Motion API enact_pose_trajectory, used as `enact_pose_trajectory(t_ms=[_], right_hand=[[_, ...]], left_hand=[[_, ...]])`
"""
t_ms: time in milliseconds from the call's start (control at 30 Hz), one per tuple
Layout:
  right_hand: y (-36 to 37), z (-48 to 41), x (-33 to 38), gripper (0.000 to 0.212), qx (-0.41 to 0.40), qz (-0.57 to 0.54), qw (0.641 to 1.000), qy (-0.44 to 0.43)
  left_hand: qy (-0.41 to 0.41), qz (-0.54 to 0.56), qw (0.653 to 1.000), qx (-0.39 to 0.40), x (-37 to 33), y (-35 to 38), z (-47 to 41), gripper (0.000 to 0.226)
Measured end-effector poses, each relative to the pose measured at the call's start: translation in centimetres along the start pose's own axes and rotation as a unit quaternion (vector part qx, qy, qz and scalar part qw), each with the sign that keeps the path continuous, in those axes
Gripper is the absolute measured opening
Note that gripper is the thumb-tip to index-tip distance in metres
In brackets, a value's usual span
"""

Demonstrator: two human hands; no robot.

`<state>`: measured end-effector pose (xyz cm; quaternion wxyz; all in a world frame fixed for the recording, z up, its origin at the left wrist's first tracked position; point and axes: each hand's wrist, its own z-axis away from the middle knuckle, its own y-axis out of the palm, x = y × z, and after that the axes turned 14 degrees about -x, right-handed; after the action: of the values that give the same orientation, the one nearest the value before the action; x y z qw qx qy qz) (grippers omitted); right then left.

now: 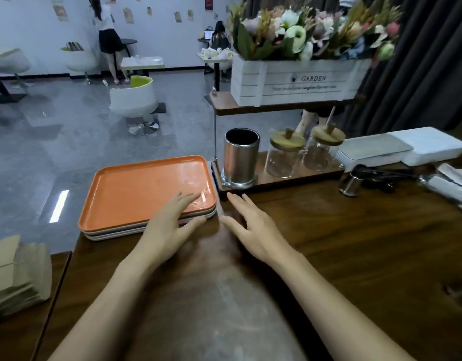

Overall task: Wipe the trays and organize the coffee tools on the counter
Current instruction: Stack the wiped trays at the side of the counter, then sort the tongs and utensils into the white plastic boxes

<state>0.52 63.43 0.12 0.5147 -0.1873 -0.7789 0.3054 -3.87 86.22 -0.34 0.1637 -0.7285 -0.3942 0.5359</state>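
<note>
Resting flat on the near right corner of the orange tray [136, 188], the left hand [172, 220] has its fingers straight and spread and holds nothing. This tray is the top one of a stack at the back left of the brown wooden table [354, 256]. The right hand [253, 230] is just beside the trays, over the table, with its fingers straight and apart, holding nothing. I cannot tell if it touches the wood.

Close by the tray's right edge is a low wooden stand [297, 179]. On it are a tall metal cup [240, 157] and two glass jars [285, 155] with wooden lids. Farther right lie a flat white box [375, 149] and a small metal coffee tool [354, 181] with a dark handle. A pile of brown paper [16, 274] sits at the left.

A white flower box [297, 82] on the stand's top shelf says "GARDEN". The small line under it is too blurry to read.

Past the table are a shiny grey floor [68, 142], a white and green chair [133, 100], and a dark curtain [427, 61].
</note>
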Motion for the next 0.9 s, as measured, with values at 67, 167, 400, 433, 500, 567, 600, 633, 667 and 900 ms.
enact_pose_trajectory(t_ms=[67, 167, 400, 433, 500, 567, 600, 633, 667, 900], right_hand=[[-2.6, 1.3, -1.3, 0.067, -0.006, 0.009, 1.000, 0.016], [-6.7, 3.4, -3.7, 0.069, -0.023, 0.023, 0.999, 0.033], [-17.4, 8.0, -8.9, 0.068, -0.037, 0.052, 0.997, 0.041], [-19.1, 8.5, -9.6, 0.068, -0.037, 0.060, 0.997, 0.040], [-22.4, 9.2, -11.0, 0.069, -0.043, 0.071, 0.996, 0.035], [-25.9, 9.9, -12.7, 0.069, -0.050, 0.079, 0.995, 0.030], [-27.7, 10.3, -13.8, 0.069, -0.049, 0.080, 0.995, 0.031], [-29.3, 10.6, -14.7, 0.068, -0.048, 0.080, 0.995, 0.035], [-30.6, 10.9, -15.6, 0.068, -0.047, 0.078, 0.995, 0.042], [-36.8, 12.4, -22.8, 0.067, -0.081, 0.081, 0.989, 0.089]], left_hand=[[0.005, 0.019, 1.000, 0.007, -2.1, 1.1, 0.8, 0.061], [0.012, 0.042, 0.998, 0.036, -5.9, 3.2, 1.9, 0.070], [-0.001, 0.073, 0.994, 0.083, -16.8, 10.0, 3.4, 0.081], [-0.004, 0.075, 0.994, 0.085, -18.5, 11.3, 3.7, 0.081], [-0.015, 0.082, 0.992, 0.091, -21.3, 13.6, 4.2, 0.078], [-0.020, 0.090, 0.991, 0.097, -24.4, 16.1, 4.7, 0.078], [-0.018, 0.094, 0.991, 0.096, -25.8, 17.4, 4.9, 0.078], [-0.015, 0.099, 0.991, 0.094, -27.2, 18.5, 4.9, 0.078], [-0.010, 0.103, 0.990, 0.091, -28.3, 19.5, 5.0, 0.078], [0.051, 0.124, 0.987, 0.088, -34.5, 26.4, 3.8, 0.072]])
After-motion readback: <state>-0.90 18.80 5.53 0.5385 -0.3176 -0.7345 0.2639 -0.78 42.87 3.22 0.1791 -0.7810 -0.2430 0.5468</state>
